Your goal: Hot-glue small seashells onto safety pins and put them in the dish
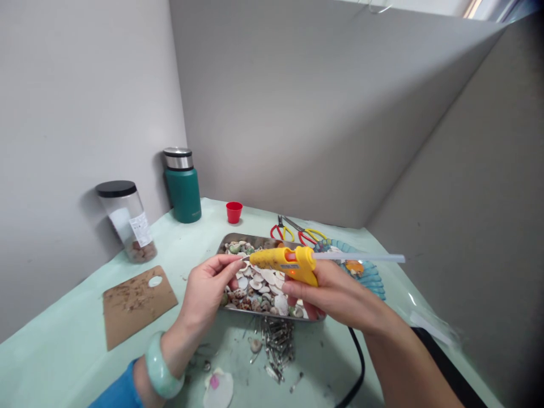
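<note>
My right hand point(329, 289) is wrapped round the grip of a yellow glue gun point(280, 259). A long translucent glue stick point(361, 257) juts from the gun's back end, and a small orange light glows on its side. The nozzle points left and meets the fingertips of my left hand point(215, 280), which pinch something too small to make out. Both hands are over a metal tray point(272, 314) filled with shells point(257, 283). In front of the tray lies a pile of silver metal pins point(277, 343). A white shell with a pink spot point(219, 389) is nearer me.
A brown board point(138, 303) with a white oval piece, a black-lidded jar point(130, 221) and a green bottle point(183, 187) stand left. Behind are a red cup point(234, 212) and scissors point(308, 235). A blue fluted plate point(374, 277) and black cable point(359, 368) are right.
</note>
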The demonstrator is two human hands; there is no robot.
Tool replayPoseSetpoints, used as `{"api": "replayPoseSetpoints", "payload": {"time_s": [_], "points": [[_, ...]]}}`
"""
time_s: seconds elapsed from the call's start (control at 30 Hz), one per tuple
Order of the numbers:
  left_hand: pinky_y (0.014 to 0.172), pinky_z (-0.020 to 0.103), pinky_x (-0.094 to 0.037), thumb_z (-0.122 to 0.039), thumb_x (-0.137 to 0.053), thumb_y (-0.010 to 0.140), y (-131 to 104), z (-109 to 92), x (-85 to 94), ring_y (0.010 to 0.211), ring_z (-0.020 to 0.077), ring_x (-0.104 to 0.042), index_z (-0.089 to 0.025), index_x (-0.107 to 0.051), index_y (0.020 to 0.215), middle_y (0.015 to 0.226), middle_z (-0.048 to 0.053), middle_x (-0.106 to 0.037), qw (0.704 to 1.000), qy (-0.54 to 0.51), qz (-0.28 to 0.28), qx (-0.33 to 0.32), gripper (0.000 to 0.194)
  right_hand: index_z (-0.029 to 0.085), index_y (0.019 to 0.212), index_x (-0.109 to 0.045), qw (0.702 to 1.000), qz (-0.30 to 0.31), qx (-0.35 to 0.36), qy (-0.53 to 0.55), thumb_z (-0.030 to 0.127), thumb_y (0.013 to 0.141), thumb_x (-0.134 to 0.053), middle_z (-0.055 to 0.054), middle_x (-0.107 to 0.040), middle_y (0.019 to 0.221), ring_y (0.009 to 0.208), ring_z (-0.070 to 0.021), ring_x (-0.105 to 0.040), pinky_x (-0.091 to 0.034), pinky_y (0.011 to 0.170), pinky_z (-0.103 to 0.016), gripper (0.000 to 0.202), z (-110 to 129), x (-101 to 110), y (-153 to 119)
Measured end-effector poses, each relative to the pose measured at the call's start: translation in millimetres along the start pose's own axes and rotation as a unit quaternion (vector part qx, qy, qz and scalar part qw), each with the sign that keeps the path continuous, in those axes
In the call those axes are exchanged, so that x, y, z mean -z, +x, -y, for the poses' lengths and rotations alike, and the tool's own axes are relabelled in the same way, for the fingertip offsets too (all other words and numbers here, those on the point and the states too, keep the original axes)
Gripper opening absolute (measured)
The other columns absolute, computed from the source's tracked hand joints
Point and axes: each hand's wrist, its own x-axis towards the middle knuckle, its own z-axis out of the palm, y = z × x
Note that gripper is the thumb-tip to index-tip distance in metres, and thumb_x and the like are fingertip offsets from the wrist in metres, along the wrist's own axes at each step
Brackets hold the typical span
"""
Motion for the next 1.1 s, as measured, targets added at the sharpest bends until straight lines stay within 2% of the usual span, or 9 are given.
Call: {"api": "replayPoseSetpoints", "payload": {"time_s": [0.3, 0.5, 0.77, 1.1], "points": [[0.05, 0.019, -0.035, -0.034, -0.068, 0.069, -0.2, 0.5, 0.2, 0.047, 0.0089, -0.046, -0.016, -0.068, 0.084, 0.046, -0.005, -0.054, 1.0, 0.001, -0.002, -0.001, 0.023, 0.016, 0.076, -0.057, 1.0, -0.009, -0.009, -0.009, 0.034, 0.084, -0.053, 0.004, -0.047, 0.052, 0.043, -0.0062, -0.045, -0.038, 0.042, -0.018, 0.02, -1.1, -0.4, -0.4], [0.049, 0.019, -0.035, -0.034, -0.068, 0.069, 0.1, 3.0, 0.9, 0.048, 0.0086, -0.046, -0.017, -0.068, 0.085, 0.047, -0.005, -0.054, 1.0, 0.005, 0.001, -0.004, 0.024, 0.015, 0.079, -0.056, 1.0, -0.006, -0.007, 0.0, 0.035, 0.083, -0.054, 0.002, -0.053, 0.062, 0.045, -0.0057, -0.047, -0.038, 0.042, -0.017, 0.02, -1.4, -0.8, -0.2], [0.048, 0.019, -0.034, -0.035, -0.068, 0.069, 0.6, 1.7, 0.5, 0.048, 0.0096, -0.046, -0.016, -0.068, 0.085, 0.047, -0.004, -0.054, 1.0, 0.005, -0.002, -0.002, 0.024, 0.015, 0.081, -0.057, 1.0, 0.0, -0.016, -0.005, 0.037, 0.083, -0.054, 0.001, -0.056, 0.065, 0.046, -0.0059, -0.048, -0.038, 0.042, -0.018, 0.022, -1.6, -0.5, -0.1], [0.048, 0.021, -0.034, -0.035, -0.068, 0.068, 0.0, 0.4, 0.0, 0.047, 0.0103, -0.047, -0.016, -0.068, 0.085, 0.046, -0.005, -0.054, 1.0, 0.002, -0.005, -0.001, 0.026, 0.015, 0.078, -0.057, 1.0, -0.008, -0.015, -0.008, 0.035, 0.082, -0.055, 0.002, -0.052, 0.059, 0.044, -0.0061, -0.046, -0.039, 0.042, -0.018, 0.02, -0.6, -0.1, 0.4]]}}
